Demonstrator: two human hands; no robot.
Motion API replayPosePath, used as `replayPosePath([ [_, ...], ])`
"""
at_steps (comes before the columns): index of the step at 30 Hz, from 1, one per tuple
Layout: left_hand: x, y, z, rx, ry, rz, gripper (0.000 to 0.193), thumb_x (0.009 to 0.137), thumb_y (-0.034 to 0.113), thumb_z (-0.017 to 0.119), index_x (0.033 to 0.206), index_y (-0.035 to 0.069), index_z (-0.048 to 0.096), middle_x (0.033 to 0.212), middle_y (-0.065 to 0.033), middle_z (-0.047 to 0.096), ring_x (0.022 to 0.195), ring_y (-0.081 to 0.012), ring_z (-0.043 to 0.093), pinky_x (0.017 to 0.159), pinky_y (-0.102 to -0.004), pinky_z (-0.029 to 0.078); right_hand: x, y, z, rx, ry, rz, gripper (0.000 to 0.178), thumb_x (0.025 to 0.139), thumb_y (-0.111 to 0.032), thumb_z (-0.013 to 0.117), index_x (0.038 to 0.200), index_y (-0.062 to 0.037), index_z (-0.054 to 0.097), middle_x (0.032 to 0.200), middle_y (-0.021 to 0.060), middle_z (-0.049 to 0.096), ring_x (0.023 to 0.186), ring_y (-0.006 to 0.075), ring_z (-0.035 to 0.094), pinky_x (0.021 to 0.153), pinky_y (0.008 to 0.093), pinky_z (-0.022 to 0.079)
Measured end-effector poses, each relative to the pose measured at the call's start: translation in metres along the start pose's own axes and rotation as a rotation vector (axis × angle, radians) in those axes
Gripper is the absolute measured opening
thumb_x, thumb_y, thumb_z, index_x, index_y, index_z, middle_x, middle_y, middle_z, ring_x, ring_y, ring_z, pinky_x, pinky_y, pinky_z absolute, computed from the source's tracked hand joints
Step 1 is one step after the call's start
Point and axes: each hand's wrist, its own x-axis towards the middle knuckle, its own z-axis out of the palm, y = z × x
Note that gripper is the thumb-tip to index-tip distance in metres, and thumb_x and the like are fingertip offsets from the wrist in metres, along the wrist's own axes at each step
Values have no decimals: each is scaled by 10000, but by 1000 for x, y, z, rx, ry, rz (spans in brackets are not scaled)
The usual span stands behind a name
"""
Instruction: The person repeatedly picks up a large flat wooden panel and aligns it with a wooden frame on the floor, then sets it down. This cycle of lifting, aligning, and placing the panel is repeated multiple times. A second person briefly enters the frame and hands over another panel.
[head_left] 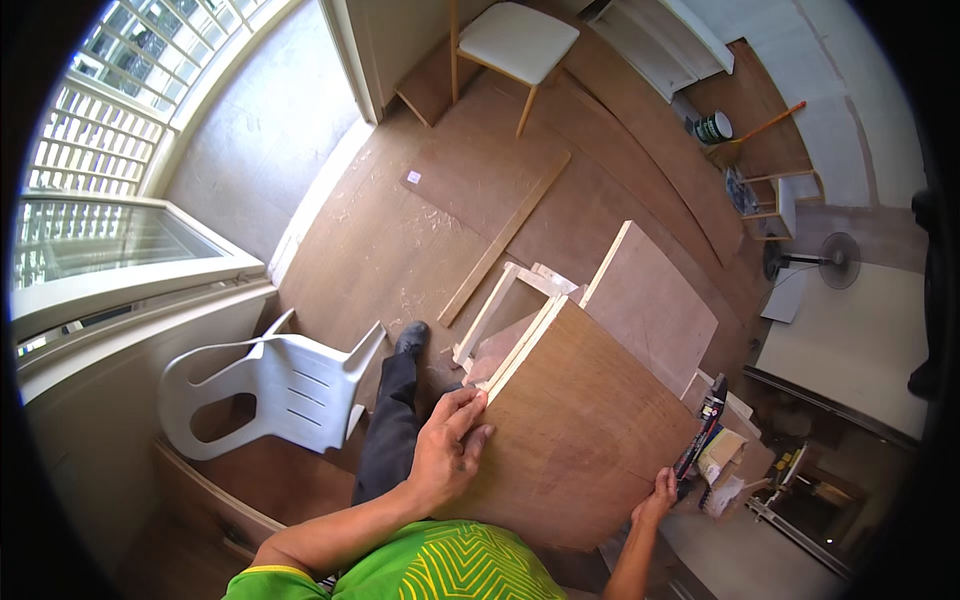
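A brown plywood panel point(580, 430) is tilted up in front of my body, with its pale layered edge on the left. My left hand point(455, 445) is closed on its near left corner, fingers over the edge and thumb on the face. At the panel's lower right edge, my right hand point(655, 495) is closed with its fingers at the rim; its grip is partly hidden. A long black object point(703, 425) with a printed label lies just beyond that hand. Behind the panel stand a second, pinkish board point(655, 305) and a pale wooden frame point(490, 315), both partly covered.
A white plastic chair point(290, 390) stands at my left, by the open window point(120, 250). A long wooden strip point(505, 240) lies on the floor among shavings. Farther off are a cushioned chair point(520, 40), a paint bucket point(712, 127) and a fan point(838, 262).
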Motion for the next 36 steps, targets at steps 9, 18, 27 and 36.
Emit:
replayPosePath([
  [9,3,-1,-9,-100,-54,-65,399,854,-62,698,1247,-59,626,1243,-175,598,1087,-303,646,896,-327,546,-5,-4,0,98,-8,54,539,1013,-197,641,1444,65,450,1380,117,565,1227,207,534,1084,340,405],
  [18,94,-3,-5,-224,-239,105,593,919,144,719,1446,40,468,1300,-129,528,1013,-229,587,820,-344,522,-6,4,6,-1,64,-23,541,1015,-216,639,1445,57,456,1382,116,562,1246,207,522,1090,344,402],
  [27,135,0,9,-246,-466,81,596,953,215,655,1476,21,446,1362,-151,506,1155,-283,562,933,-368,476,-6,10,4,-19,33,-86,584,981,-255,689,1428,60,485,1398,112,548,1272,202,493,1114,343,362],
  [36,82,-32,-3,-301,-494,88,626,1050,270,552,1570,22,307,1644,-157,289,1520,-249,257,1231,-378,202,-7,7,9,43,64,-46,494,987,-204,674,1373,66,525,1329,107,564,1216,192,512,1049,356,410],
])
